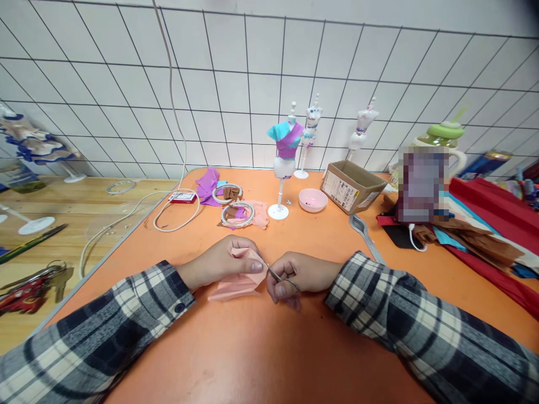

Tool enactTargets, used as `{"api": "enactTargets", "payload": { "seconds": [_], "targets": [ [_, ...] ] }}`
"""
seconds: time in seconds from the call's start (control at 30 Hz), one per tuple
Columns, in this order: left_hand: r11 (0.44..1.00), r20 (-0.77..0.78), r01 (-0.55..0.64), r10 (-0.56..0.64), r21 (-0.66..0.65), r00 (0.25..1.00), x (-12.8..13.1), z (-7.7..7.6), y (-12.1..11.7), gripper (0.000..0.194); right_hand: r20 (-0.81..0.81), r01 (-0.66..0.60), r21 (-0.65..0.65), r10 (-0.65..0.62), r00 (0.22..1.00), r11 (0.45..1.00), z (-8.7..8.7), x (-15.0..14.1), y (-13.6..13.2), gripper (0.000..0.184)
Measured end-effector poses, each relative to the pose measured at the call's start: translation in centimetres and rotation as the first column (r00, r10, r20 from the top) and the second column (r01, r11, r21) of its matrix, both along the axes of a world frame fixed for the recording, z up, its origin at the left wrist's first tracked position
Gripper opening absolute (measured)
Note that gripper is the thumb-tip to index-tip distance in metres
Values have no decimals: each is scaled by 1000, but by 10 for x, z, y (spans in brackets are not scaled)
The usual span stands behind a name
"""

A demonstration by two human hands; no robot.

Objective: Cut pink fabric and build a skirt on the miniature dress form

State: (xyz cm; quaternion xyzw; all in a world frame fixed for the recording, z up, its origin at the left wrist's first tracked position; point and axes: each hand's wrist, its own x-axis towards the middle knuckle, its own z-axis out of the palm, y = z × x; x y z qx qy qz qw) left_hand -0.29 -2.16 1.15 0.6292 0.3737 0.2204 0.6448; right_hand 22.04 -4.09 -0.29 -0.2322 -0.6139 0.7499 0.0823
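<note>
My left hand is closed on a piece of pink paper or thin cloth, with the thumb pressing it from above. The sheet hangs in folds below my fingers. My right hand is closed round a small pair of scissors, whose tip points toward the sheet's right edge, close to my left thumb. Whether the blades are apart I cannot tell. Beyond my hands stands a small white dress form wrapped in turquoise and purple.
Behind are a pink bowl, a cardboard box, tape rolls with coloured scraps, and a grey tool. A white cable loops at left. Keys lie on the wooden surface. Folded coloured sheets lie right, near a propped phone.
</note>
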Motion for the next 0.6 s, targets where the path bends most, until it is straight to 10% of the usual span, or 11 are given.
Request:
{"api": "enactTargets", "payload": {
  "seconds": [0.6],
  "targets": [
    [997,71,71,-69,-22,995,-2,-3,4,26,-50,-77,38,78,996,996,1,0,1,58]
  ]
}}
